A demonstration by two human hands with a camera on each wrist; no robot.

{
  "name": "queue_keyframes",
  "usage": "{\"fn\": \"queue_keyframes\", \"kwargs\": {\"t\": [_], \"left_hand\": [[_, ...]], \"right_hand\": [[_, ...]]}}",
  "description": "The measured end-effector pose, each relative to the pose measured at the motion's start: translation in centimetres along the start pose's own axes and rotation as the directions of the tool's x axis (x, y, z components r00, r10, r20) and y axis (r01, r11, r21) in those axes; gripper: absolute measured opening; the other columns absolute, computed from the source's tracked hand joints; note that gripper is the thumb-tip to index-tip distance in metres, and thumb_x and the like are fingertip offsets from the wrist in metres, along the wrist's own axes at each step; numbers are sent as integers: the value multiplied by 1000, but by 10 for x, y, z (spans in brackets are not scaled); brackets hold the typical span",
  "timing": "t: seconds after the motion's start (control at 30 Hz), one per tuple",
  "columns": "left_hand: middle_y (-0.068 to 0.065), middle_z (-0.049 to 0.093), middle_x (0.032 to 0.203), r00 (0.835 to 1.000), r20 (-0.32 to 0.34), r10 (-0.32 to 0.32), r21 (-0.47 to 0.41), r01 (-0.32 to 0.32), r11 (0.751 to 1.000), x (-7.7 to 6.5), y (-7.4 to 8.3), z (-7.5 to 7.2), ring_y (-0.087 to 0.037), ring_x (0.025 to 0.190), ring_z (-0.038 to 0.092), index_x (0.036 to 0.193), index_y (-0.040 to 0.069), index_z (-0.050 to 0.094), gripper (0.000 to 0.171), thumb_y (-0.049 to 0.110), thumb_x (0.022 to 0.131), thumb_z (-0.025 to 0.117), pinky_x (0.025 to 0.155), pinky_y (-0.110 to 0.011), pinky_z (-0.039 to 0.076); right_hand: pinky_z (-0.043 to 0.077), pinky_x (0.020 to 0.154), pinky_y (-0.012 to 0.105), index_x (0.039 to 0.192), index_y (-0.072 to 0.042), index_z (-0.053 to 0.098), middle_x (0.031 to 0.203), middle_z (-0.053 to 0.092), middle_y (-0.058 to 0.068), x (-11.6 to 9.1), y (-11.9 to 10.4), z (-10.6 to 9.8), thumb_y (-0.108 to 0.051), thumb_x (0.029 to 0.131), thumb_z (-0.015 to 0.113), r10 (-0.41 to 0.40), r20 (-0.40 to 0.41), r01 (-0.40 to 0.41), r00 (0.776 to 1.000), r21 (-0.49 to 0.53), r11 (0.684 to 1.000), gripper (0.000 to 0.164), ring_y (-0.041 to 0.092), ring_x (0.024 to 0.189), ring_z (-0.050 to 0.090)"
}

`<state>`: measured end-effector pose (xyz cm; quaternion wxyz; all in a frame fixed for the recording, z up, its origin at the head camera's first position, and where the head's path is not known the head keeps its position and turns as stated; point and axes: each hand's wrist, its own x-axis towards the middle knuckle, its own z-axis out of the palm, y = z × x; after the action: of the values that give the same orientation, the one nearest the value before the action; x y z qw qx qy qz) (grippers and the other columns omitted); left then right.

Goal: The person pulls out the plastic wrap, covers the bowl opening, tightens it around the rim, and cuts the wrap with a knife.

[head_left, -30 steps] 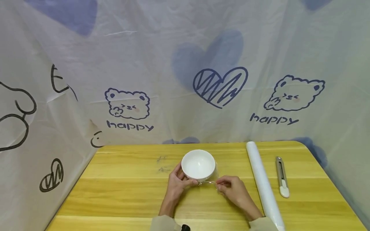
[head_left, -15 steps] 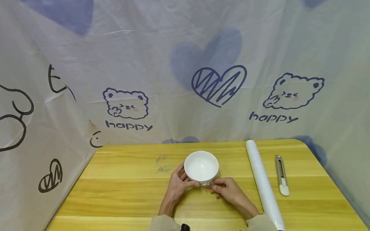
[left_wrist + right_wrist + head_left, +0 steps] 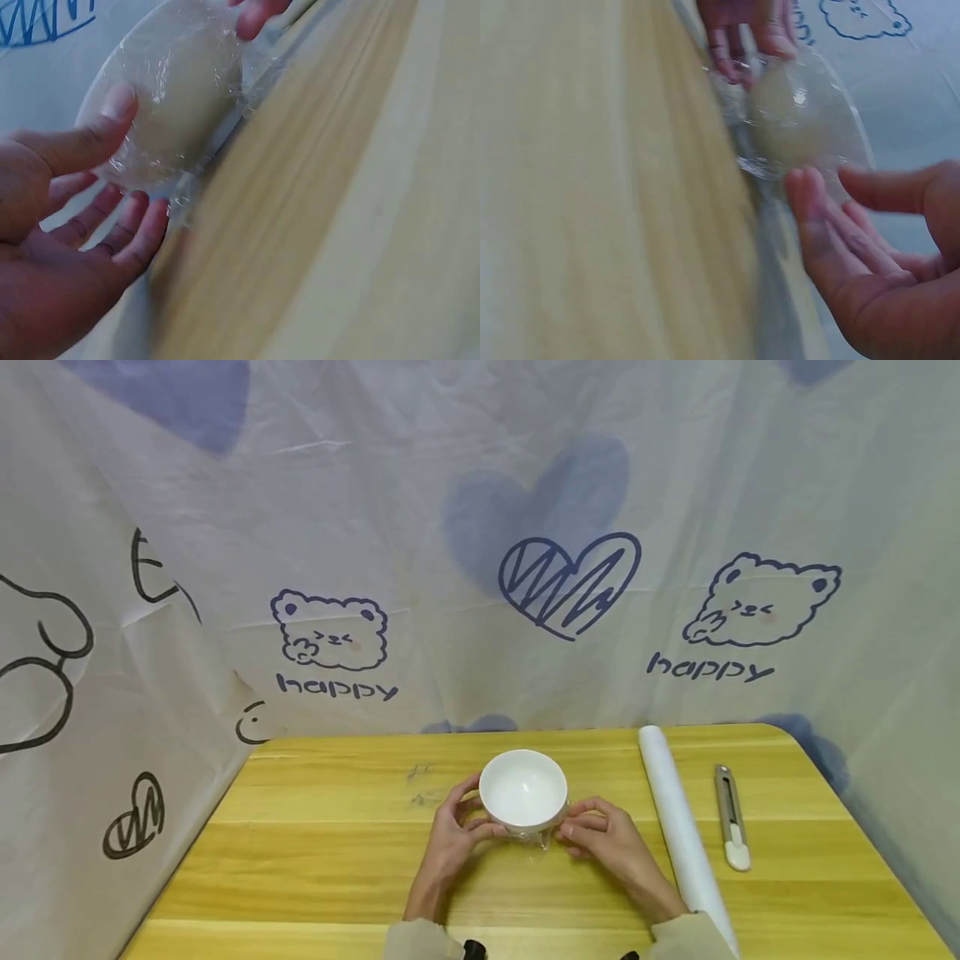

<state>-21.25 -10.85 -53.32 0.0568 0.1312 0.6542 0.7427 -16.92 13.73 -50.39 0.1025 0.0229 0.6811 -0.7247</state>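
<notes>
A white bowl [image 3: 523, 787] stands on the wooden table with thin clear plastic wrap [image 3: 161, 94] drawn around its outer wall. Crinkled folds of the wrap stick out below the rim on the near side. My left hand [image 3: 452, 837] holds the bowl from the left, its thumb pressed on the wrapped wall and its other fingers curled around the side and low near the base. At the bowl's right side, my right hand [image 3: 609, 843] has its thumb and bent fingertips close together at the edge of the wrap, pinching it against the wall.
To the right, a long white roll [image 3: 678, 827] lies lengthwise on the table [image 3: 300, 852]. Beyond it lies a grey and white utility knife [image 3: 731, 818]. A printed cloth [image 3: 442, 677] hangs behind the table and along its sides.
The bowl has shifted slightly right. The right hand drew a strand of wrap in towards the bowl, then moved up along its right side. The left hand stayed on the bowl.
</notes>
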Motion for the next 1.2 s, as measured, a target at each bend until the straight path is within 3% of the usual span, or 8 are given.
{"fn": "queue_keyframes", "kwargs": {"t": [0.2, 0.33, 0.53, 0.67, 0.73, 0.93, 1.07, 1.2], "left_hand": [[-20, 30, 149, 997, 59, -54, 74, 50, 996, -2, 12, 5, -38, 132, 34, 148, 2, 25, 93, -11, 71, 75, 99, -35, 44], [-16, 27, 149, 994, 106, -17, 148, 1, 989, -3, 12, 18, -31, 136, 30, 151, 7, 8, 116, -2, 64, 85, 110, -41, 29], [-12, 32, 146, 995, -4, 96, 295, -90, 951, -4, -1, 37, -26, 131, 36, 149, 12, 7, 130, 3, 52, 92, 111, -45, 25], [-14, 39, 143, 988, -92, 121, 377, -78, 923, -2, -6, 42, -28, 129, 39, 147, 8, 18, 121, -6, 50, 89, 111, -45, 27], [-15, 41, 141, 989, -100, 113, 382, -67, 922, -2, -7, 42, -28, 129, 40, 145, 5, 21, 116, -11, 51, 87, 110, -44, 28], [-20, 38, 141, 997, -1, 80, 259, -78, 963, -2, -8, 38, -36, 127, 40, 144, 2, 23, 111, -19, 51, 79, 108, -48, 28], [-18, 37, 142, 1000, -19, -1, 100, 3, 995, 0, -10, 42, -34, 125, 39, 145, 6, 26, 104, -26, 53, 64, 105, -42, 31], [-12, 43, 140, 989, -109, -96, -99, 85, 991, 6, -14, 51, -24, 125, 42, 145, 9, 33, 96, -28, 57, 43, 103, -31, 33]], "right_hand": [[57, 75, 39, 107, 16, 51, 99, 65, 32, 1, 8, 9, -1, 91, 60, -33, 29, 32, 999, 40, 999, 25, 38, 92, 66], [56, 75, 41, 106, 17, 50, 99, 64, 33, 0, 9, 14, -1, 91, 61, -36, 72, 31, 997, 59, 998, 26, 39, 93, 65], [58, 70, 42, 99, 15, 52, 93, 67, 28, -2, 7, 20, -1, 89, 64, -43, 24, 43, 999, 1, 999, 22, 35, 85, 68], [58, 63, 39, 93, 10, 55, 86, 68, 21, 0, 5, 22, -1, 82, 71, -63, -83, 53, 995, -113, 992, 22, 29, 77, 68], [57, 71, 41, 102, 6, 55, 95, 66, 18, 2, 6, 20, -5, 77, 77, -100, -129, 69, 987, -222, 973, 35, 28, 83, 67], [40, 101, 48, 147, 1, 18, 139, 40, 28, 6, 4, 12, -7, 67, 86, -137, -34, 122, 990, -281, 952, 105, 41, 122, 47], [40, 101, 41, 149, -1, 16, 145, 33, 24, 7, 7, 16, -3, 62, 87, -155, -1, 151, 988, -211, 966, 112, 37, 127, 42], [44, 97, 37, 145, -4, 21, 141, 39, 21, 7, 11, 22, -14, 61, 90, -174, -59, 151, 983, -281, 948, 109, 31, 123, 46]]}}
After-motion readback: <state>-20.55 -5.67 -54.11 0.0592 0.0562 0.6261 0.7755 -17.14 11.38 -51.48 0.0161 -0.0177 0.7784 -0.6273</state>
